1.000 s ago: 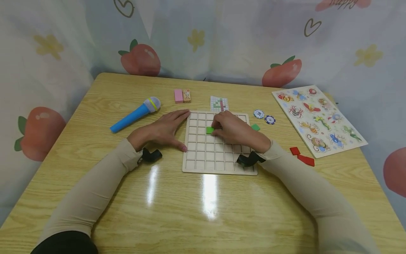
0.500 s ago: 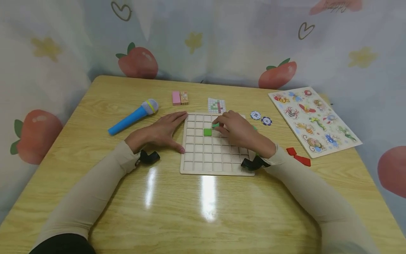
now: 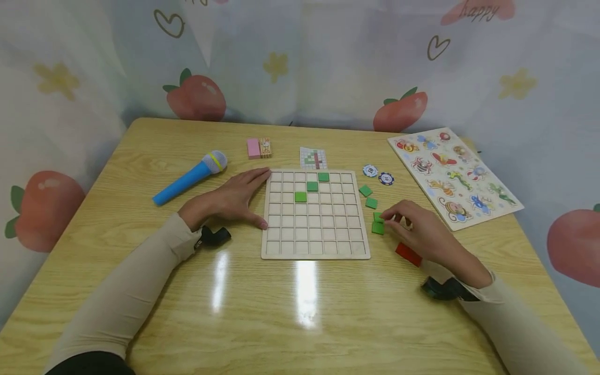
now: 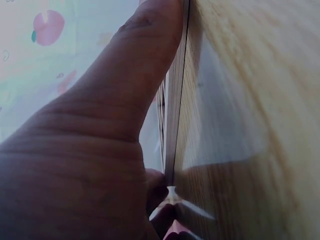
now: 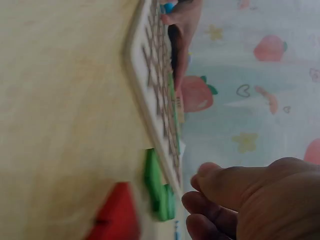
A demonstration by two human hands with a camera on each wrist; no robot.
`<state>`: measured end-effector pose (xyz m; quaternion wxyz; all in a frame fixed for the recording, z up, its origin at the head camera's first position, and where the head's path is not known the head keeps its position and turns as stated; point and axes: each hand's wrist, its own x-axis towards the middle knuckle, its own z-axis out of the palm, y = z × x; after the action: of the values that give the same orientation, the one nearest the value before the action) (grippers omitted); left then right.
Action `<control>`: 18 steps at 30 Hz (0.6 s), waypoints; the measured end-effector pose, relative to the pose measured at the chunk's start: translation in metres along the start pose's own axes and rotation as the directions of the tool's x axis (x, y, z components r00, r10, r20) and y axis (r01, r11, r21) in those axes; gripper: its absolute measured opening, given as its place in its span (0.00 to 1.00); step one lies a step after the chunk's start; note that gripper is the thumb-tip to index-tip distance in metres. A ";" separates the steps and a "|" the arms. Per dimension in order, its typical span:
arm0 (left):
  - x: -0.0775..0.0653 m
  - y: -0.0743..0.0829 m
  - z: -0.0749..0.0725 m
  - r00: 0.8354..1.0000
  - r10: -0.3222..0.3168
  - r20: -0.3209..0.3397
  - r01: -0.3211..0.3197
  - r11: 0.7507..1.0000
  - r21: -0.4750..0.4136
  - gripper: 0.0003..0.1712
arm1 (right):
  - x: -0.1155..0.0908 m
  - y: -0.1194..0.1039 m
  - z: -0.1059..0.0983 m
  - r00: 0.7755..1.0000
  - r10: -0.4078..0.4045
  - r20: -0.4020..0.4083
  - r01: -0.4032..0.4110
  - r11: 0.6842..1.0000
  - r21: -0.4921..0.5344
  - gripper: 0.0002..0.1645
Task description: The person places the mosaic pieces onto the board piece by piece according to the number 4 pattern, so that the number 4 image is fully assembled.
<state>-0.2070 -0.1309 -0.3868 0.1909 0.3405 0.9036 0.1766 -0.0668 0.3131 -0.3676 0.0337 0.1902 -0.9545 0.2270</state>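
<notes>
A wooden grid board point(image 3: 315, 250) lies flat on the table with three green square tiles on it in a diagonal: a lower one point(image 3: 300, 197), a middle one point(image 3: 312, 186) and an upper one point(image 3: 324, 177). My left hand point(image 3: 229, 200) rests along the board's left edge, thumb and fingers spread, touching the edge. To the right of the board my right hand point(image 3: 422, 229) hovers by several loose green tiles point(image 3: 377, 228), fingertips close over one of them. In the right wrist view the fingers point(image 5: 210, 172) look loosely bent, with nothing visible between them, and apart from the green tiles point(image 5: 156, 185).
Red pieces point(image 3: 409, 254) lie partly under the right hand. A printed pattern card point(image 3: 313, 158) sits behind the board, poker chips point(image 3: 377, 174) to its right. Around these are a blue toy microphone point(image 3: 189, 179), small pink and patterned boxes point(image 3: 259, 148) and an insect puzzle board point(image 3: 454, 179).
My right hand has let go of a green tile in the board's upper part and moved right and nearer, to the loose tiles. The left hand stays at the board's edge.
</notes>
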 end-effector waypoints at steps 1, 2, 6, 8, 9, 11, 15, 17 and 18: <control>0.000 0.000 0.000 1.000 -0.001 0.001 0.001 1.000 0.000 0.80 | -0.006 0.001 0.002 1.000 0.010 0.010 -0.010 1.000 0.012 0.10; 0.000 0.000 0.000 1.000 -0.003 0.000 0.003 1.000 0.003 0.80 | -0.010 0.002 0.004 1.000 0.017 0.019 -0.017 1.000 0.019 0.11; 0.000 0.000 -0.002 1.000 0.002 -0.007 -0.002 1.000 0.003 0.80 | -0.018 0.003 0.012 0.999 0.024 0.031 -0.025 0.999 0.033 0.14; 0.000 0.000 -0.002 1.000 0.010 -0.009 -0.010 1.000 0.005 0.80 | -0.018 0.002 0.015 0.999 0.040 0.033 -0.041 0.999 0.029 0.15; 0.000 0.000 -0.003 1.000 0.012 -0.007 -0.012 1.000 0.002 0.79 | -0.017 0.002 0.016 0.998 0.052 0.036 -0.053 0.998 0.028 0.15; 0.000 0.000 -0.002 1.000 0.014 -0.003 -0.014 1.000 0.000 0.79 | -0.016 0.002 0.018 0.996 0.075 0.041 -0.075 0.997 0.019 0.15; -0.001 0.001 -0.002 1.000 0.009 0.005 -0.009 1.000 -0.007 0.79 | -0.015 0.003 0.021 0.994 0.099 0.041 -0.100 0.995 0.012 0.16; -0.001 0.002 -0.002 1.000 0.009 0.008 -0.009 1.000 -0.006 0.79 | -0.014 0.003 0.023 0.994 0.103 0.036 -0.103 0.995 0.012 0.16; -0.001 0.001 -0.002 1.000 0.009 0.008 -0.009 1.000 -0.005 0.79 | -0.014 0.004 0.023 0.994 0.106 0.034 -0.106 0.994 0.012 0.16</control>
<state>-0.2065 -0.1310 -0.3847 0.1945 0.3447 0.9009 0.1781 -0.0547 0.3108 -0.3922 0.0042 0.1434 -0.9621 0.2321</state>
